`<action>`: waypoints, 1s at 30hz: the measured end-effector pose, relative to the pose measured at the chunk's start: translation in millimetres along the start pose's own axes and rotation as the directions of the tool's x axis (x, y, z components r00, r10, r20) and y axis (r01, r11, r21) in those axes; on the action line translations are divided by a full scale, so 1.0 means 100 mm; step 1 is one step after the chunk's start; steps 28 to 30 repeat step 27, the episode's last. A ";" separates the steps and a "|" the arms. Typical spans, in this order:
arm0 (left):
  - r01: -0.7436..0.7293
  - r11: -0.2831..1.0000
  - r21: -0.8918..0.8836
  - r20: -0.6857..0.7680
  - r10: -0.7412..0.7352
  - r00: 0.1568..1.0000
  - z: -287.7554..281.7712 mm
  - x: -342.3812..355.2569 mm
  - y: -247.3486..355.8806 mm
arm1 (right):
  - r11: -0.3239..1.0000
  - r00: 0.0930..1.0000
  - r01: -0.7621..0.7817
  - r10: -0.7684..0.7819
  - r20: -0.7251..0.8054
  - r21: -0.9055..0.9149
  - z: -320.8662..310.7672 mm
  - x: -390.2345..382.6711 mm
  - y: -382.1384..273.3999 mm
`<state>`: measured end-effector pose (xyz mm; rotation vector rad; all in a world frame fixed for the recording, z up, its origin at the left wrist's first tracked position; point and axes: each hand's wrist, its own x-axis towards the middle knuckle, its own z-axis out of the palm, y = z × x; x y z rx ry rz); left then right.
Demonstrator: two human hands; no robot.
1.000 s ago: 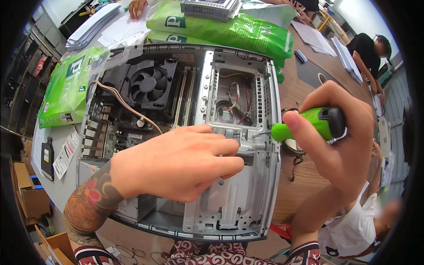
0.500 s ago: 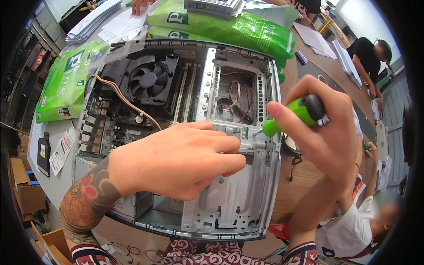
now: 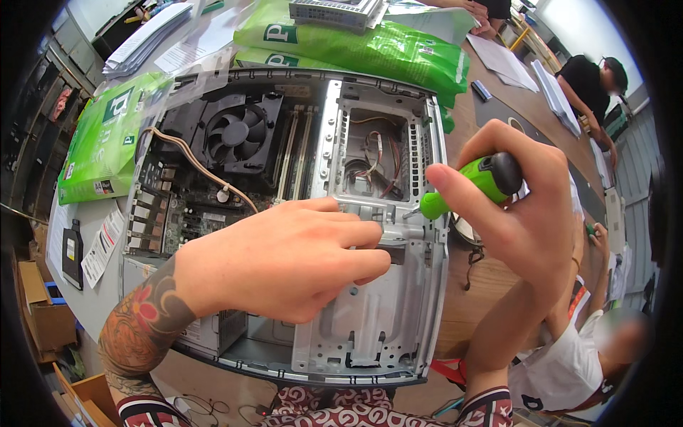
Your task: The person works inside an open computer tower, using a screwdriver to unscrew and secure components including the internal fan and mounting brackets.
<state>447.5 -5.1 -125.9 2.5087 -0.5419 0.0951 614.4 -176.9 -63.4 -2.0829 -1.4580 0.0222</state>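
Observation:
An opened desktop computer case (image 3: 334,313) lies on its side in front of me. My right hand (image 3: 519,220) grips a short screwdriver (image 3: 480,186) with a green and black handle. Its metal shaft points left at the case's right-hand metal frame, with the tip near a small bracket below the drive bay opening. My left hand (image 3: 284,256) rests across the middle of the case, fingers curled down onto the metal drive cage (image 3: 363,313); the fingertips are hidden. Inside the case, a black cooling fan (image 3: 238,134) and a brown-and-white cable (image 3: 203,164) show at left.
Green paper packages (image 3: 384,57) lie behind the case, with a metal drive unit (image 3: 334,13) on top. Another green package (image 3: 107,139) leans at left. Paper stacks (image 3: 153,35) sit at far left. Co-workers occupy the right side, one in a white shirt (image 3: 569,363) close by.
Both my hands hold nearly the same pose, with the screwdriver still beside the metal frame. The view has shifted slightly. Another person's hand over the papers at the back has left the view.

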 end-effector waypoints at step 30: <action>-0.004 1.000 0.003 0.007 0.004 1.000 -0.01 0.01 0.01 | 0.947 0.954 0.278 -0.292 -0.070 -0.161 0.17 -0.04 0.08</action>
